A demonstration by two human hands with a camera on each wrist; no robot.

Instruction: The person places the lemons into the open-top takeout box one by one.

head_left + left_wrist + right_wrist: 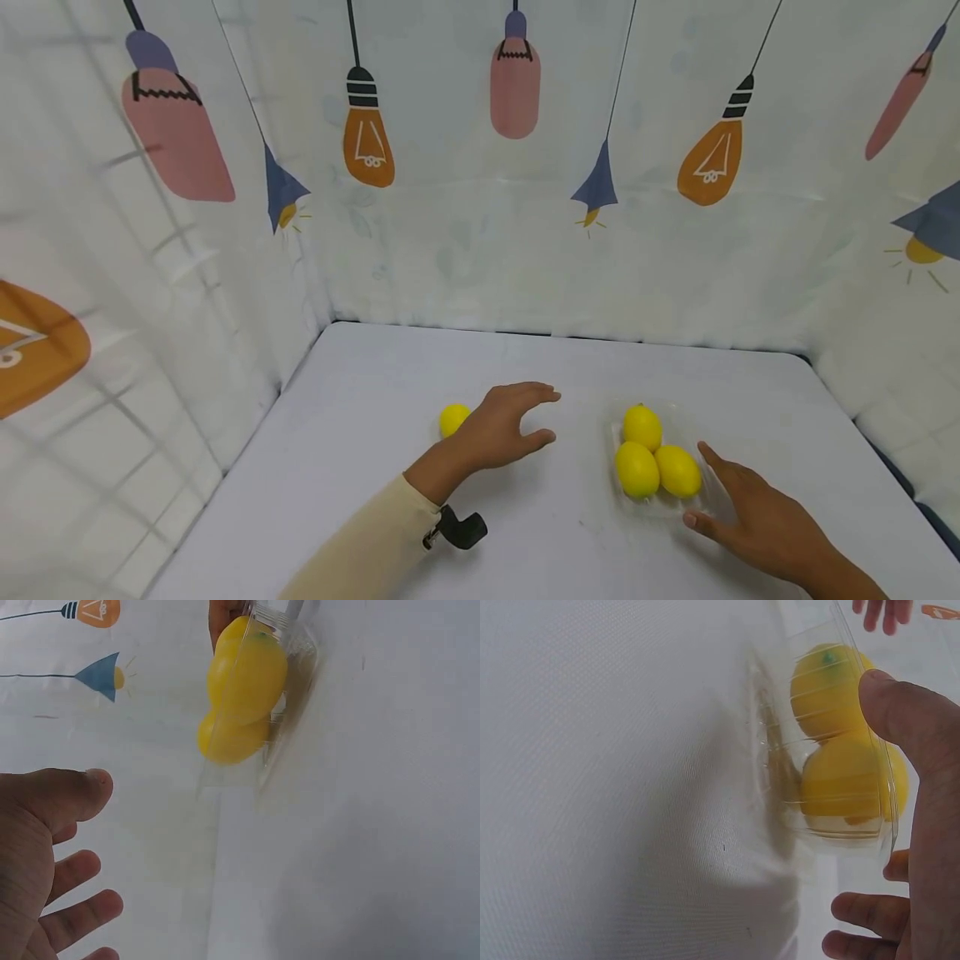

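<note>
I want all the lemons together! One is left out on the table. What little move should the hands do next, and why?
Probably the left hand should reach back and grip the loose lemon just behind it. Three lemons already sit in the clear tray, which the right hand steadies.

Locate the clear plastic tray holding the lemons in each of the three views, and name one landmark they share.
Head: clear plastic tray lies right of centre on the table, by the right hand.
Left wrist: tray at top centre, beyond the left hand.
Right wrist: tray at upper right, beside the thumb.
Shared landmark: the lemons inside it.
</note>
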